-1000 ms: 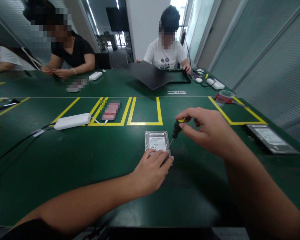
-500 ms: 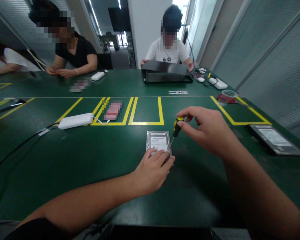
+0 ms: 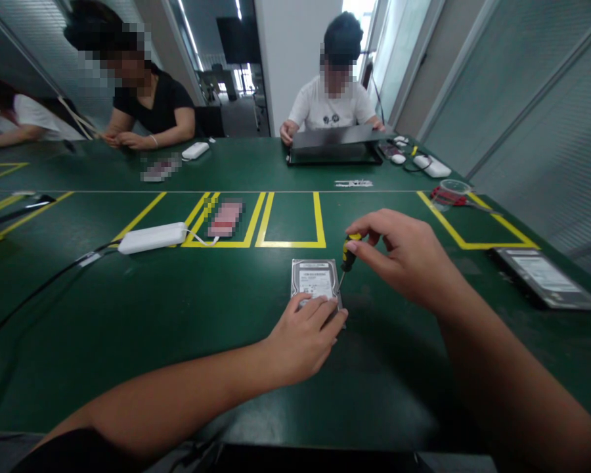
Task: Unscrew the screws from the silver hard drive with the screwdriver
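Note:
A silver hard drive (image 3: 316,279) with a white label lies flat on the green table. Across its near part rests my left hand (image 3: 308,335), fingers bent over the drive and its right edge, gripping it; that end of the drive is hidden. My right hand (image 3: 398,253) pinches a small black-and-yellow screwdriver (image 3: 349,253) between thumb and fingers. The screwdriver leans slightly, and its tip meets the drive's right edge just beyond my left fingers. Whether the tip sits in a screw is too small to tell.
Another drive-like device (image 3: 546,276) lies at right, near a clear cup (image 3: 450,192) and red-handled tool. A white power strip (image 3: 152,238) and pink phone (image 3: 225,219) are at left. Opposite, a person lifts a dark panel (image 3: 335,136); other people sit at left.
My hands, the hard drive and the screwdriver keep nearly the same pose. The whole view has shifted slightly. The person opposite has tilted the dark panel.

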`<state>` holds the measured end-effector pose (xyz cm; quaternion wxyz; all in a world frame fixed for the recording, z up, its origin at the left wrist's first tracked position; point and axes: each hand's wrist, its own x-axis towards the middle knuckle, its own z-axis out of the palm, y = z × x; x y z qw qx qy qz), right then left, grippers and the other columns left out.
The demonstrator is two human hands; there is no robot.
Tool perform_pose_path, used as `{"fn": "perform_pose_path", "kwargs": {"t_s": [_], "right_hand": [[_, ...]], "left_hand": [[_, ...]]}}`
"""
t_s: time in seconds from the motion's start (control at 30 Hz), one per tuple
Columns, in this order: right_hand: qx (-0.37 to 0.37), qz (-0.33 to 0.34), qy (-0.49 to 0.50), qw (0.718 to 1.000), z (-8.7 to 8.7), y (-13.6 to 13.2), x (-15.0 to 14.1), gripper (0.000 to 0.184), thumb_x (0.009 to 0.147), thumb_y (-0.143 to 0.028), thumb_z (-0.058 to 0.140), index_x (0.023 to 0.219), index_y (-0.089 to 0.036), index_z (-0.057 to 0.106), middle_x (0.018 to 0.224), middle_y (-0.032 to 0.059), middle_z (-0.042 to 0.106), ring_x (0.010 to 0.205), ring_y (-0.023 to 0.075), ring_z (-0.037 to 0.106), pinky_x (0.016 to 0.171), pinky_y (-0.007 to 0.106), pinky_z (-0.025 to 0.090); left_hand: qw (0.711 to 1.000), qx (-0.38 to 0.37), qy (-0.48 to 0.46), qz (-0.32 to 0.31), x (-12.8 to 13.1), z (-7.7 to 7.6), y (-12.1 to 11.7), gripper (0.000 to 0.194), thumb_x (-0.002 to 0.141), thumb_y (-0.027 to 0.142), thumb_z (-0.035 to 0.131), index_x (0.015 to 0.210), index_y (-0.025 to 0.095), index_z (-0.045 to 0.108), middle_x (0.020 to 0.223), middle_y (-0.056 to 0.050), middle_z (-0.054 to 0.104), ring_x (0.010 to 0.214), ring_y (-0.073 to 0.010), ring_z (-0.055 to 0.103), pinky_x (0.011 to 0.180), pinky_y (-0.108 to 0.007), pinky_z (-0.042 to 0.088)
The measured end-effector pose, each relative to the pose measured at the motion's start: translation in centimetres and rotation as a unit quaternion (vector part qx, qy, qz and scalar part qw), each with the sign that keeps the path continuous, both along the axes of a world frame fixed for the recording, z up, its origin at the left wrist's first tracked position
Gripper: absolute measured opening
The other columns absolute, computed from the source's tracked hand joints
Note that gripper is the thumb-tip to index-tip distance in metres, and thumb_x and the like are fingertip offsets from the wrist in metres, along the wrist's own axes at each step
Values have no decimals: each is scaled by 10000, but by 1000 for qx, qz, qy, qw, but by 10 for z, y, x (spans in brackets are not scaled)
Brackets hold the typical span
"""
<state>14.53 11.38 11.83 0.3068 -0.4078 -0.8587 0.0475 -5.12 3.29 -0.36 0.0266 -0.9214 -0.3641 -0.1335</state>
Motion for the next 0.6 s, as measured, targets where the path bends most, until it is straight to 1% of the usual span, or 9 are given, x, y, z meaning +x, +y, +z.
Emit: {"fn": "perform_pose_path", "kwargs": {"t_s": [0.2,0.33,0.37,0.43,0.5,0.6], "right_hand": [[4,-2,-7,1000,0,-2,-2,153,889,-260,566,982,-195,669,924,52,674,789,165,599,733,299,457],[6,-13,-3,1000,1,-3,-2,269,864,-219,557,1119,-177,632,924,52,665,724,147,571,675,284,434],[6,-17,-3,1000,1,-3,-2,283,855,-213,563,1127,-169,625,908,49,661,700,142,560,659,281,426],[7,-19,-8,1000,1,-3,-2,239,846,-210,569,1070,-161,638,865,41,650,679,137,546,647,279,414],[11,-16,-12,1000,0,-2,-2,172,854,-217,570,994,-163,654,850,40,643,699,139,551,653,278,411],[13,-10,-8,1000,-1,-1,-1,157,880,-259,579,983,-177,664,878,38,651,722,140,558,665,278,414]], "left_hand": [[1000,-4,2,2,0,1,0,474,950,293,482,1408,175,463,1420,-119,514,1264,-282,487,1068,-502,328],[1000,-4,2,1,1,1,0,478,950,294,482,1411,173,458,1418,-120,513,1268,-284,485,1071,-501,322],[1000,-4,2,1,1,1,0,478,950,295,484,1411,172,459,1419,-121,513,1268,-284,485,1072,-500,321],[1000,-3,1,3,0,1,0,476,950,298,487,1409,173,461,1417,-120,514,1267,-283,486,1074,-498,320],[1000,-4,1,3,0,1,0,478,950,301,489,1410,175,460,1414,-116,517,1264,-280,487,1077,-499,316],[1000,-6,1,2,0,1,0,478,952,305,484,1411,177,458,1416,-113,518,1263,-279,486,1079,-504,313]]}}
